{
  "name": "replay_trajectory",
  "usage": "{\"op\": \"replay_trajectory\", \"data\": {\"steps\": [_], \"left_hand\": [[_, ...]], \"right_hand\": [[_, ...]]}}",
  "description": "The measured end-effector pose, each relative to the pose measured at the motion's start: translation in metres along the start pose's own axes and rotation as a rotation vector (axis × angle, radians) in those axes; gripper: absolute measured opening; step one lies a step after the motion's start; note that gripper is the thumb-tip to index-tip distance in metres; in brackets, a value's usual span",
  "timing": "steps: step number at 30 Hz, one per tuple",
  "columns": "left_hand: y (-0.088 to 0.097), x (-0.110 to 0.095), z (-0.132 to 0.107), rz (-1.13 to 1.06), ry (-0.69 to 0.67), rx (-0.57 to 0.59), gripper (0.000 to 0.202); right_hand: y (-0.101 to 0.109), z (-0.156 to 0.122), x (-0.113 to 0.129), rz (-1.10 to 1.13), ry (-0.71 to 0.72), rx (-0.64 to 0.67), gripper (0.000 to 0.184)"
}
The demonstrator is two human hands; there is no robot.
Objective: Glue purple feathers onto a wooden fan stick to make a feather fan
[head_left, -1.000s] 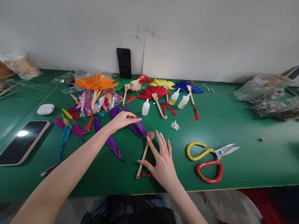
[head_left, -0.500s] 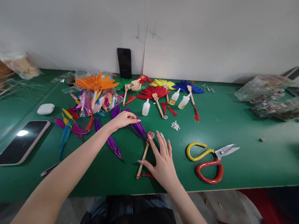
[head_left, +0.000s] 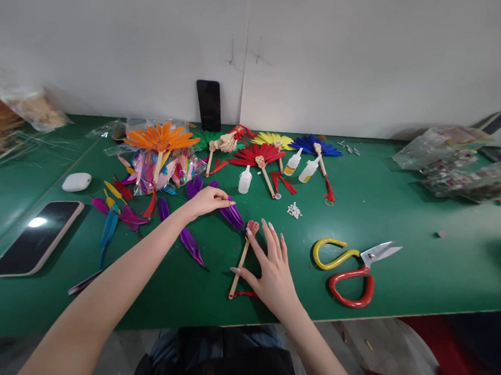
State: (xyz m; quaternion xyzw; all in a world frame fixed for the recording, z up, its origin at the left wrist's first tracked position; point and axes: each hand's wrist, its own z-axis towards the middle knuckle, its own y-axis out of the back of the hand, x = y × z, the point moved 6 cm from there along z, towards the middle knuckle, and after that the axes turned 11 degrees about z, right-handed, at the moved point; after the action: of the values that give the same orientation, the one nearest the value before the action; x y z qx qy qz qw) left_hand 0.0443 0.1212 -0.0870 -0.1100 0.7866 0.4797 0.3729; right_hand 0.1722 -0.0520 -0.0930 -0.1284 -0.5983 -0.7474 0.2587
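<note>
A purple feather (head_left: 232, 216) is pinched between the thumb and fingertips of my left hand (head_left: 209, 202). Its lower tip reaches the carved, reddish head of a wooden fan handle (head_left: 240, 264) lying at a slant on the table. My right hand (head_left: 272, 265) is spread flat over the handle's right side, its index fingertip at the head and its thumb touching the stick. A red tassel (head_left: 245, 293) at the handle's lower end runs partly under that hand. Loose purple feathers (head_left: 191, 247) lie beneath and left of my left forearm.
Scissors (head_left: 361, 265) lie right of my right hand. White beads (head_left: 294, 209) and a small glue bottle (head_left: 245, 180) are further back. Feather fans, among them a red one (head_left: 259, 156) and an orange one (head_left: 162, 138), line the rear. A phone (head_left: 35, 239) lies left.
Hardly anything differs. My right index fingertip has slid slightly off the handle's head, so more of the head shows. My left hand keeps its pinch on the feather.
</note>
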Motion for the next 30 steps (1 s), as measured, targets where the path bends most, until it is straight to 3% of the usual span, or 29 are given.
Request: {"op": "replay_trajectory", "data": {"steps": [5,11,15,20,30], "left_hand": [[0.001,0.001,0.000,0.015,0.026,-0.008,0.035],[0.013,0.001,-0.002,0.183,0.026,-0.060,0.046],[0.018,0.003,-0.006,0.261,0.030,-0.014,0.047],[0.012,0.010,-0.009,0.172,0.035,0.076,0.037],[0.010,0.007,-0.009,0.106,0.028,0.043,0.030]], "right_hand": [[0.000,0.000,0.000,0.005,0.003,-0.012,0.072],[0.000,-0.001,0.000,0.006,0.009,-0.019,0.071],[0.000,-0.001,-0.001,0.009,0.010,-0.021,0.071],[0.001,-0.001,0.000,0.010,0.011,-0.028,0.071],[0.001,-0.001,0.000,0.012,0.010,-0.025,0.071]]}}
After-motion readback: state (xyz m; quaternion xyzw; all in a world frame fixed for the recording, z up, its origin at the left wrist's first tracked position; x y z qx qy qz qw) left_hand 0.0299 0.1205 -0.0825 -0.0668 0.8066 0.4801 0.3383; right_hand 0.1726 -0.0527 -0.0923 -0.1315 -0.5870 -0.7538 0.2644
